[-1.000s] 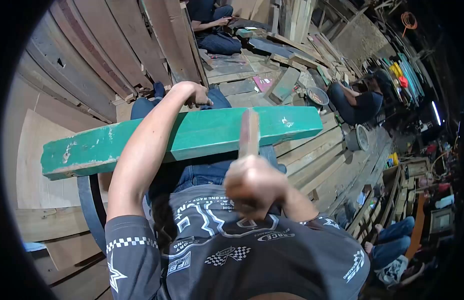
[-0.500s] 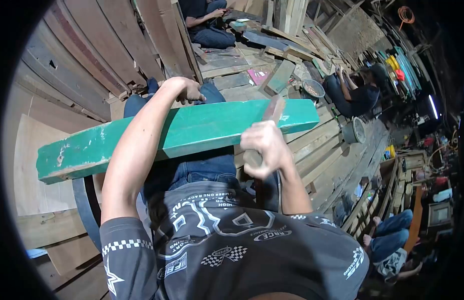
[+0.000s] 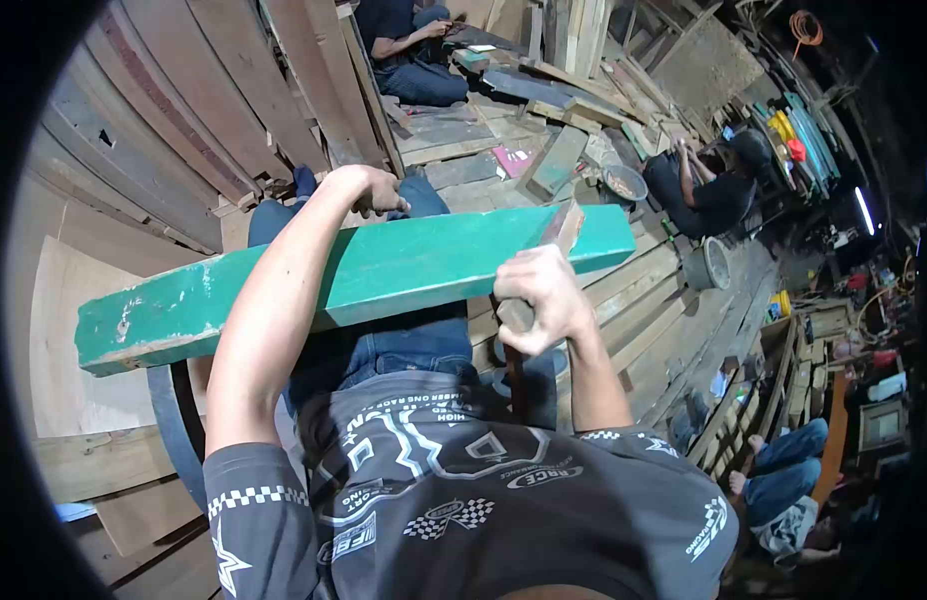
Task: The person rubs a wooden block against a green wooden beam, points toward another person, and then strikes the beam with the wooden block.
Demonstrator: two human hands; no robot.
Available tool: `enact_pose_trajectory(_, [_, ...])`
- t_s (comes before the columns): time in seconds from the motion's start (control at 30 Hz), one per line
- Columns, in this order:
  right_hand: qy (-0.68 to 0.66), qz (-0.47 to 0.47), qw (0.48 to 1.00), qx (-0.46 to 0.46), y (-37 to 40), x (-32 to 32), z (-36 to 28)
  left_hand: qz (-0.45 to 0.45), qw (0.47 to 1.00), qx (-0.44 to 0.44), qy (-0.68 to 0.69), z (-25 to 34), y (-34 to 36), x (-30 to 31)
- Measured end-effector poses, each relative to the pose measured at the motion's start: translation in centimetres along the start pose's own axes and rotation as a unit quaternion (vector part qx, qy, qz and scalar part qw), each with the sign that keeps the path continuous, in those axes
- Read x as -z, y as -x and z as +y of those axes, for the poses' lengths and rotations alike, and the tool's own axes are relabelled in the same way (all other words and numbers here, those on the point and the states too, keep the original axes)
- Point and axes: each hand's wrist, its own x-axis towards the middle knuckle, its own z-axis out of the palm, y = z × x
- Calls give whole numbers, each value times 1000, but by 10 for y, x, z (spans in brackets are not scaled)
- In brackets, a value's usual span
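A long green-painted wooden beam [image 3: 414, 257] lies across my lap, its paint chipped toward the left end. My right hand [image 3: 546, 295] is closed round a wooden-handled tool [image 3: 560, 230]; the handle's blunt end shows below my fist and its far part reaches over the beam's right portion. What kind of tool it is, I cannot make out. My left forearm crosses above the beam. Past the beam's far edge, my left hand [image 3: 379, 192] hangs by my knee with curled fingers; whatever is in them is hidden.
Wooden boards [image 3: 174, 90] lean at the upper left. A person [image 3: 704, 185] sits near a bucket [image 3: 706, 262] and a bowl [image 3: 624, 183]; another person [image 3: 414, 60] sits at the top. Timber pieces [image 3: 559, 160] lie ahead. Someone's legs [image 3: 784, 460] show at lower right.
My right hand and the tool have shifted slightly to the right along the beam. My left hand has moved only slightly, and the beam lies almost as before.
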Motion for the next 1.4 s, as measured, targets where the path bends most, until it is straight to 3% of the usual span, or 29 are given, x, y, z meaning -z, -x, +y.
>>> enact_pose_trajectory(0.1, [-16,-29,999,37,-5,-2,-21,1,1000,4,3,2,6,2])
enact_pose_trajectory(0.2, [-3,-119,991,62,-2,-6,-34,-3,1000,11,10,2,6,2])
enact_pose_trajectory(0.3, [6,-79,996,52,-4,-4,-32,-2,1000,-4,-7,5,13,3])
enact_pose_trajectory(0.33, [-3,-13,999,52,-2,-6,-26,-5,1000,-5,-16,7,13,4])
enact_pose_trajectory(0.43, [-10,10,1000,23,-9,-14,-27,-7,1000,-8,-21,5,13,4])
enact_pose_trajectory(0.5, [17,-85,995,41,-15,-25,-44,-6,1000,-13,-17,4,11,5])
enact_pose_trajectory(0.63, [-76,-75,988,111,-14,-6,-47,10,1000,-13,1,-2,1,0])
enact_pose_trajectory(0.7, [-89,-1,995,48,-4,14,-24,2,1000,-21,-1,0,4,1])
enact_pose_trajectory(0.8, [8,5,998,-66,11,7,10,-1,1000,-15,-9,4,13,3])
enact_pose_trajectory(0.9, [14,-124,992,10,-6,-3,-32,25,999,-27,-35,-5,0,0])
enact_pose_trajectory(0.97, [-78,-106,986,103,-10,-17,-62,8,1000,-7,21,3,18,2])
enact_pose_trajectory(1.0, [-71,-130,985,92,-7,-18,-66,2,1000,-6,26,2,13,2])
enact_pose_trajectory(1.1, [-16,-73,996,41,-1,2,-31,-11,999,-34,9,-11,-11,-3])
enact_pose_trajectory(1.17, [24,-22,995,-96,21,9,13,-11,1000,0,7,2,9,2])
enact_pose_trajectory(1.27, [28,-35,993,-112,16,13,12,-6,1000,2,3,4,13,5])
enact_pose_trajectory(1.37, [-22,-138,989,56,-5,-4,-45,13,1000,9,20,-1,4,1])
enact_pose_trajectory(1.4, [-65,-145,985,69,-6,-7,-57,8,1000,6,20,-1,4,1])
